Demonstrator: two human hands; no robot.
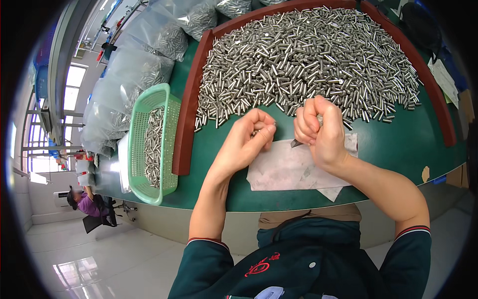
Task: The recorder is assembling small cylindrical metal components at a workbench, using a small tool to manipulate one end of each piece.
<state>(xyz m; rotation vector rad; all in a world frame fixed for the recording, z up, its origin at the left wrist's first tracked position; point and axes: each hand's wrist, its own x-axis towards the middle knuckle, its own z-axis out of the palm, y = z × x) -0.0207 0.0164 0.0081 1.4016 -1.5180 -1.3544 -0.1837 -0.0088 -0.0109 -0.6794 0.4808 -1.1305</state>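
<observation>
My left hand [247, 139] is closed over a few small metal pins, one showing between thumb and fingers. My right hand [317, 132] grips a small blade-like tool whose dark tip [296, 143] pokes out to the left, toward the left hand. Both hands hover over a worn white paper sheet [289, 172] on the green table top [398, 149]. Just beyond the knuckles lies a big heap of short shiny metal pins [308, 60], bounded by a dark red raised rim [186, 119].
A green plastic mesh basket [149, 144] holding metal pins stands at the left. Clear plastic bags of pins [134, 70] are stacked behind it. Another person in purple [84, 202] sits far off at the left. White floor lies below the table edge.
</observation>
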